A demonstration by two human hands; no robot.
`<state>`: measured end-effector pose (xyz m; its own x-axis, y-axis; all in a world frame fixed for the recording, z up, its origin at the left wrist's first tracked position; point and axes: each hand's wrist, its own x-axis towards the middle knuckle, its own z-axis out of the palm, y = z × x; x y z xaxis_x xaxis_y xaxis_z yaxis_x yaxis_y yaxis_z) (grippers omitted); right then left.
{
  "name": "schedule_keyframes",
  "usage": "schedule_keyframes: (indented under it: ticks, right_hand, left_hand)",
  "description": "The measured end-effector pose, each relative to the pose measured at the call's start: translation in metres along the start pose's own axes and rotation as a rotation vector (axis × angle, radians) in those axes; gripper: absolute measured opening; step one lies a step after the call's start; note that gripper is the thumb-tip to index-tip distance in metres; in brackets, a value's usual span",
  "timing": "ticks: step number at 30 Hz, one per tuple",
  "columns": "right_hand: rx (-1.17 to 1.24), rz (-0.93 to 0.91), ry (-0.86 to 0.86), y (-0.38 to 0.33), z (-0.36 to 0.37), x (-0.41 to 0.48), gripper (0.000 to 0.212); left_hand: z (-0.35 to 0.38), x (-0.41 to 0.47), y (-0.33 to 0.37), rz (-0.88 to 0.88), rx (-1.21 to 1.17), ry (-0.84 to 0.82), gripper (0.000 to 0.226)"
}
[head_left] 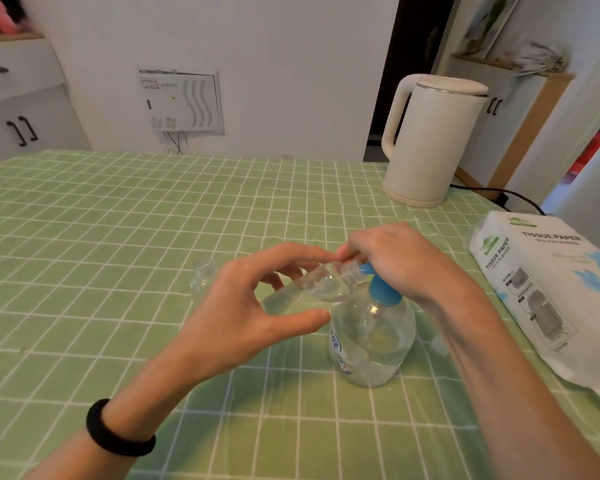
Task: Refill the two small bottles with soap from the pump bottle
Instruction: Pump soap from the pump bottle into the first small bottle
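A clear pump bottle (pixel 373 336) with a blue pump head (pixel 383 292) stands on the green checked tablecloth (pixel 118 220). My right hand (pixel 402 261) rests on top of the pump head, fingers curled over it. My left hand (pixel 243 306) holds a small clear bottle (pixel 312 289) tilted on its side, its mouth at the pump spout. A second small clear bottle (pixel 203 277) stands upright and uncapped to the left, behind my left hand.
A cream electric kettle (pixel 430 140) stands at the back right, its black cord (pixel 499 195) trailing off the table. A pack of tissue paper (pixel 548 289) lies at the right edge. A small clear cap (pixel 439 342) lies behind my right forearm.
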<state>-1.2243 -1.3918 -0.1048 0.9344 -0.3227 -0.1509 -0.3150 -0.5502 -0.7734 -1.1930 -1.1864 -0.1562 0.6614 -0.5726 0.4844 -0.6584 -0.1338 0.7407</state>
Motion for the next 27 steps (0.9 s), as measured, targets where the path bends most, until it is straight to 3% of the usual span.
schedule_keyframes:
  ticks: [5, 9, 14, 21, 24, 27]
  right_hand:
    - [0.008, -0.019, 0.041, 0.0005, -0.0019, -0.0035, 0.032]
    - [-0.023, -0.053, 0.068, -0.0015, -0.0038, -0.005, 0.048]
    - [0.023, 0.008, 0.033, -0.0004, -0.0004, -0.0014, 0.027]
    - [-0.004, -0.004, 0.049, -0.0021, -0.0018, -0.0069, 0.031]
    - [-0.022, -0.028, 0.081, -0.0031, -0.0025, -0.007, 0.043]
    - [-0.014, -0.022, 0.071, -0.0008, -0.0018, -0.0053, 0.035]
  left_hand:
    - [0.001, -0.0016, 0.0008, 0.004, -0.01, 0.001, 0.051]
    - [0.0003, -0.0012, 0.0012, 0.004, -0.016, 0.001, 0.051]
    - [-0.0008, 0.0003, -0.0014, -0.008, -0.014, 0.002, 0.052]
    - [-0.001, -0.0001, 0.0019, 0.008, -0.015, 0.003, 0.051]
    - [-0.0006, 0.0002, 0.0021, 0.009, -0.013, -0.003, 0.051]
    - [-0.001, 0.0007, 0.0021, 0.008, -0.015, -0.005, 0.051]
